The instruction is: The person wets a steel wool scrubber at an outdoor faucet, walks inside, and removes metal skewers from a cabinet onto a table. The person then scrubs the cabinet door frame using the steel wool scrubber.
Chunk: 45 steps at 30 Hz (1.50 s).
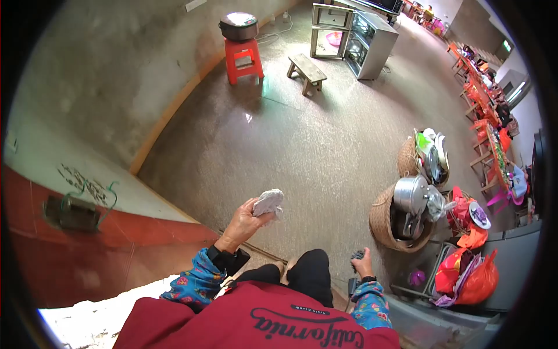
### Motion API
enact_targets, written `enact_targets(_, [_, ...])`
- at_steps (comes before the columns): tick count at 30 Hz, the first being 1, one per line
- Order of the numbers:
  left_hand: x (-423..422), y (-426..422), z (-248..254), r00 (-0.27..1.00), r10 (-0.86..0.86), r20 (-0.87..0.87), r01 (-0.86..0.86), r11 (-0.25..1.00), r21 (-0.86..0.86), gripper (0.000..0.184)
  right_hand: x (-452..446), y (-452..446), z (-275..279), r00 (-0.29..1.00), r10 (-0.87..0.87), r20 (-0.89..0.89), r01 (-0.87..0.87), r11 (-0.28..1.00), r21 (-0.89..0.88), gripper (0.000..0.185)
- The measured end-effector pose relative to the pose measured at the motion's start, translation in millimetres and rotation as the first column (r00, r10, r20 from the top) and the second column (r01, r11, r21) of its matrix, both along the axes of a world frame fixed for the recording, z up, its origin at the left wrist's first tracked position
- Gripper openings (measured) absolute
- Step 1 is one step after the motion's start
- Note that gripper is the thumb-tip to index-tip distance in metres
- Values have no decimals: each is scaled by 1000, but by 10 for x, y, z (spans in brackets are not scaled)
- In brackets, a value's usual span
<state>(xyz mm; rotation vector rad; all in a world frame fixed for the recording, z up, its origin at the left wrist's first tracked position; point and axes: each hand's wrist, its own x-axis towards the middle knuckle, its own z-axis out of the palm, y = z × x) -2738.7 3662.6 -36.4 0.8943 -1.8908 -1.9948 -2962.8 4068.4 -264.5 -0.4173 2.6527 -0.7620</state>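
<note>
Raised in front of my knees, my left hand (pixel 240 225) is closed on a bunched whitish-grey cloth (pixel 268 202), its fingers and thumb pinching the lower edge. My right hand (pixel 365 265) is low by my right knee, with its fingers curled around a small dark grey, rough-looking wad (pixel 357 255); it looks like a scouring pad, but its exact kind is unclear. To the right of that hand stands a woven basket (pixel 381 218) holding a silver metal pot (pixel 410 195) and other cookware.
A second basket (pixel 407 156) with dishes stands behind the first. Red bags (pixel 482 279) lie at right. Farther off are a red stool (pixel 243 61) bearing a rice cooker (pixel 239 26), a low wooden bench (pixel 308 70) and an open cabinet (pixel 378 46). A wall (pixel 116 87) bounds the left.
</note>
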Motion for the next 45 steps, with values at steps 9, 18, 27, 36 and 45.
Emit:
enact_targets(9, [-1746, -1039, -131, 989, 137, 49, -135, 990, -45, 31, -1661, -121, -133, 958, 153, 241, -205, 956, 208, 52])
enact_targets(18, [-3629, -1990, 364, 967, 243, -78, -246, 969, -36, 24, -3841, -1324, 178, 966, -39, 257, 60, 995, -75, 51])
enact_targets(27, [-5678, -3314, 156, 971, 211, -110, -212, 977, 4, 30, -6159, -2999, 535, 927, -111, 358, 147, 986, -75, 61])
enact_targets(36, [-7866, -4859, 558, 989, 142, 47, -137, 986, -96, 31, -7779, -3713, 470, 883, -185, 432, 305, 925, -228, 53])
enact_targets(45, [-9805, -6136, 267, 990, 128, -56, -131, 990, -46, 33, -9335, -4309, -55, 828, -231, 510, 266, 964, 4, 43])
